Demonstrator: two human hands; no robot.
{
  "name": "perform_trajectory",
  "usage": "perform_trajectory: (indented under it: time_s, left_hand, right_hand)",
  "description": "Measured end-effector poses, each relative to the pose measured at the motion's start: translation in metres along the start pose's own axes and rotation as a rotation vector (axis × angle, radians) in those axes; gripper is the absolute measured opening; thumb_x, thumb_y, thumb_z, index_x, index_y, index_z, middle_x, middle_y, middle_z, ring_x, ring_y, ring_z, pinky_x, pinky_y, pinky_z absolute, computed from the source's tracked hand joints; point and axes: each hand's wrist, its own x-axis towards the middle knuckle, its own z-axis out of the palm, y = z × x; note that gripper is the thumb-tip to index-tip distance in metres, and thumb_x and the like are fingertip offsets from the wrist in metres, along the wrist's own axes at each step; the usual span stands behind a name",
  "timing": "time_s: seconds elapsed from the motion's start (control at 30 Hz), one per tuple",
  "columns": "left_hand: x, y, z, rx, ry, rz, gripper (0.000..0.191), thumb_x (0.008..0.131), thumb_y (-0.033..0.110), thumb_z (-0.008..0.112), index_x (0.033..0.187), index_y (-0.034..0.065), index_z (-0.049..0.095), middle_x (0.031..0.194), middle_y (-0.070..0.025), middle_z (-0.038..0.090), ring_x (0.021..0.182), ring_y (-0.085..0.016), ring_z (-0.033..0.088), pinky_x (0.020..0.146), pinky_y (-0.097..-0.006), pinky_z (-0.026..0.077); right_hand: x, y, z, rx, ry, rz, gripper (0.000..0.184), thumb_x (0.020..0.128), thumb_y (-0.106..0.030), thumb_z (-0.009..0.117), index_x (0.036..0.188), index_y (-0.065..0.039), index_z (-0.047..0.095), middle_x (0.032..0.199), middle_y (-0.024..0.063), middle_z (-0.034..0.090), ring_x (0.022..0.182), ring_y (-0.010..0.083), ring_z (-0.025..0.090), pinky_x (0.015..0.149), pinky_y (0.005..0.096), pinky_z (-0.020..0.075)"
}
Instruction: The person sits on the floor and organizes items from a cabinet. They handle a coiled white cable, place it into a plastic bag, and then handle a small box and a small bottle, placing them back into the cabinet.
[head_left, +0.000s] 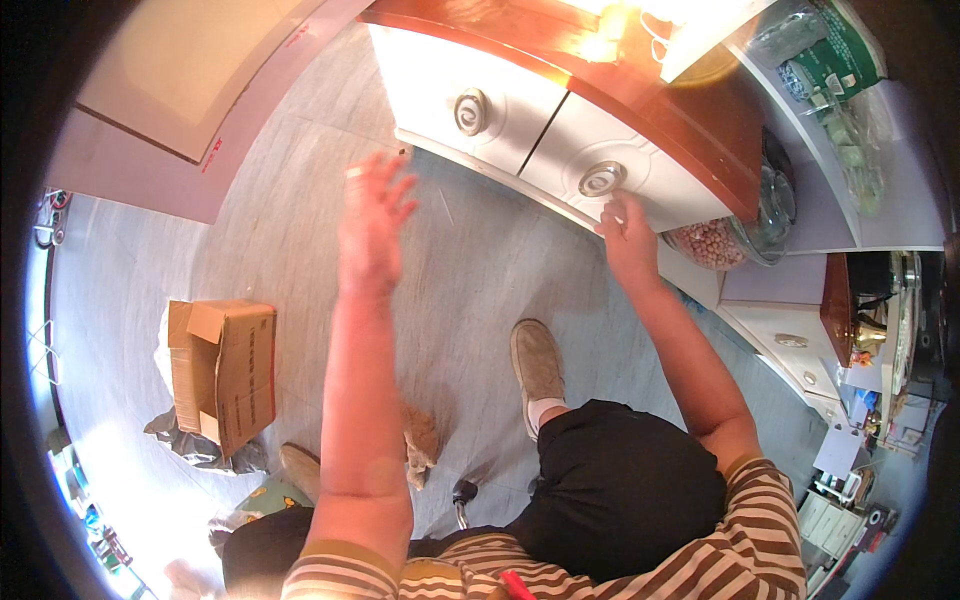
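Note:
My right hand (628, 234) is at the white drawer front (660, 187) on the right, its fingertips just below the round metal knob (602, 178); whether they touch the drawer cannot be told. My left hand (377, 217) is raised over the grey floor with its fingers spread and holds nothing. Beyond it, a second white drawer front (427, 82) bears a similar round knob (471, 112). Both drawers look closed beneath a reddish-brown wooden top (675, 127).
An open cardboard box (247, 375) stands on the floor at left, beside a black plastic bag (244, 459). A clear container of pinkish pieces (709, 244) sits right of the drawers. A brown furry thing (421, 439) lies near my left forearm. Shelves with packages (847, 60) curve along the upper right.

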Motion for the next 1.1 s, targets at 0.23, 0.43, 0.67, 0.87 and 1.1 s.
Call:
perform_trajectory:
  time_s: [0.23,0.43,0.67,0.87,1.1]
  left_hand:
    - [-0.04,0.147,-0.047,-0.157,0.377,0.442,0.065,0.112,0.051,0.034,0.152,0.0014,0.044,0.16,-0.0168,0.043,0.142,-0.029,0.047,0.116,-0.0505,0.037]
    - [-0.056,0.155,-0.026,-0.02,0.306,0.61,0.048,0.112,0.046,0.046,0.13,0.003,0.059,0.132,-0.006,0.058,0.123,-0.015,0.05,0.107,-0.0355,0.039]
    - [-0.106,0.109,0.034,0.352,0.096,0.517,0.046,0.111,0.022,0.054,0.152,0.0028,0.05,0.135,-0.0109,0.06,0.122,-0.022,0.057,0.106,-0.035,0.044]
    - [-0.091,0.094,0.106,0.53,-0.203,0.739,0.059,0.104,-0.002,0.05,0.161,0.0013,0.037,0.166,-0.0195,0.038,0.154,-0.031,0.036,0.124,-0.0415,0.03]
    - [-0.046,0.103,0.151,0.826,-0.411,0.79,0.067,0.094,-0.004,0.054,0.159,-0.0008,0.036,0.162,-0.0292,0.039,0.152,-0.045,0.034,0.123,-0.047,0.03]
  right_hand:
    - [-0.05,0.014,0.004,0.121,-0.239,0.099,0.031,0.103,-0.018,0.061,0.13,-0.002,0.064,0.113,0.0137,0.074,0.092,0.0192,0.076,0.082,0.0325,0.0567]
    - [-0.083,0.002,0.02,0.077,-0.419,0.016,0.024,0.103,-0.018,0.063,0.12,-0.003,0.07,0.105,0.0096,0.076,0.091,0.0182,0.076,0.08,0.0321,0.0576]
    - [-0.077,-0.102,-0.006,0.116,-0.242,-0.571,0.032,0.094,-0.01,0.071,0.125,-0.005,0.068,0.115,0.0204,0.072,0.097,0.0348,0.073,0.082,0.0396,0.0588]
    - [-0.06,-0.184,-0.043,0.071,0.103,-0.925,0.053,0.084,-0.004,0.077,0.135,-0.001,0.061,0.137,0.0217,0.063,0.113,0.0373,0.067,0.094,0.0417,0.0543]
    - [-0.062,-0.159,-0.039,0.037,0.223,-0.83,0.047,0.083,-0.001,0.074,0.128,-0.002,0.063,0.135,0.0216,0.063,0.113,0.0361,0.065,0.095,0.0442,0.0521]
